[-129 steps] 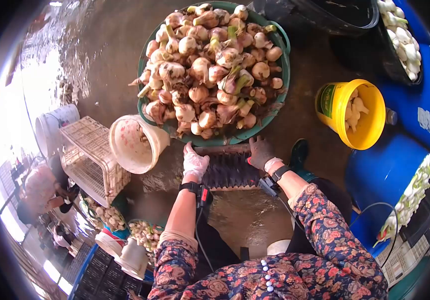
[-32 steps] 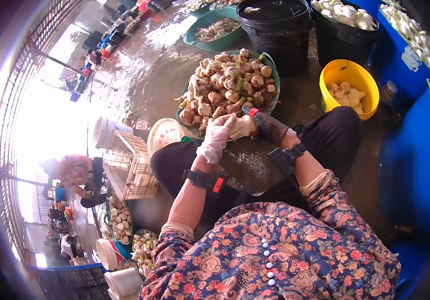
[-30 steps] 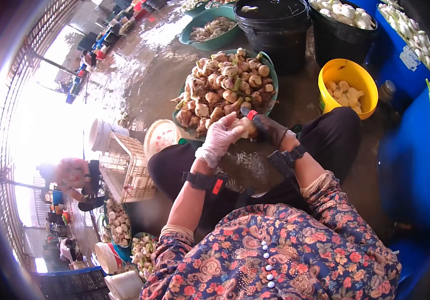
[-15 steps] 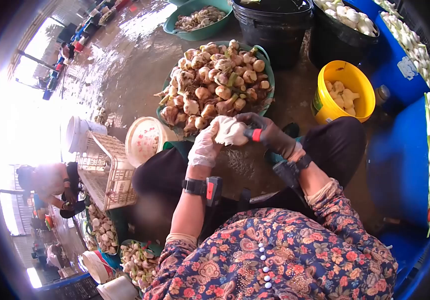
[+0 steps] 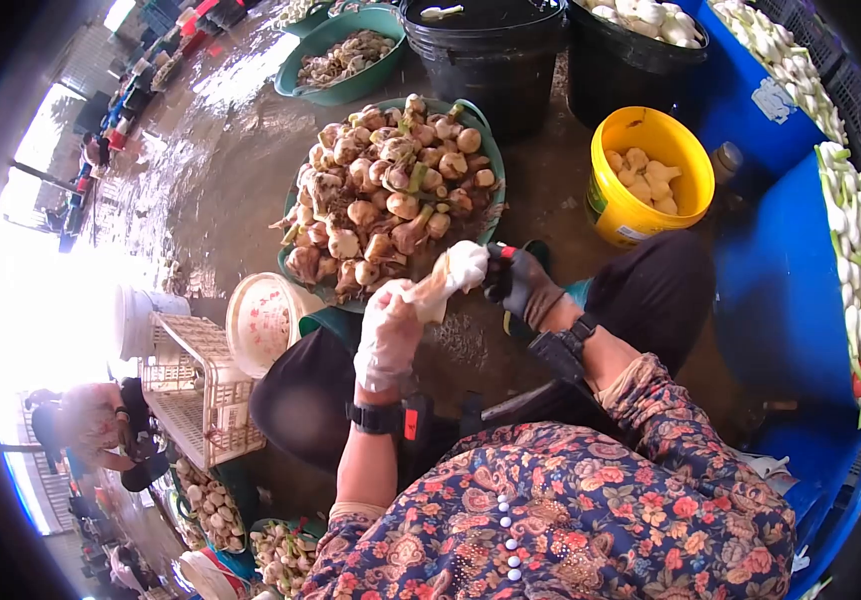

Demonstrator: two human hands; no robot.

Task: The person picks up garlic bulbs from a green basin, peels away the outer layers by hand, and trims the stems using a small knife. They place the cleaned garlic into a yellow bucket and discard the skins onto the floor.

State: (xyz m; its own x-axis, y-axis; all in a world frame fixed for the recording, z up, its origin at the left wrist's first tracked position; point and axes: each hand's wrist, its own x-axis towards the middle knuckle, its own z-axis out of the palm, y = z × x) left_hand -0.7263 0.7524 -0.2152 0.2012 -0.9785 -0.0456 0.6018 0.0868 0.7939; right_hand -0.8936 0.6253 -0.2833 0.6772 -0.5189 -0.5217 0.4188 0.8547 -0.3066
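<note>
My left hand (image 5: pixel 390 325), in a whitish glove, is closed on the stem end of a garlic bulb, with loose brownish skin around it. The white garlic bulb (image 5: pixel 467 265) points to the right. Against its right side is my right hand (image 5: pixel 520 283) in a dark glove, fingers wrapped round a small tool with a red and black handle (image 5: pixel 503 252); its blade cannot be made out. Just beyond both hands stands a green basin (image 5: pixel 495 160) heaped with unpeeled garlic (image 5: pixel 380 190).
A yellow bucket (image 5: pixel 605 205) with peeled bulbs stands at the right, near blue barrels (image 5: pixel 780 290) topped with white garlic. Black tubs (image 5: pixel 490 60) stand behind. To the left are a plastic crate (image 5: pixel 205 390), a white bucket (image 5: pixel 260 320) and another person (image 5: pixel 100 425).
The garlic is turned, its bulb now pointing right and its stem toward my left hand. The hands are farther apart. The whole view has shifted, so surroundings appear further left.
</note>
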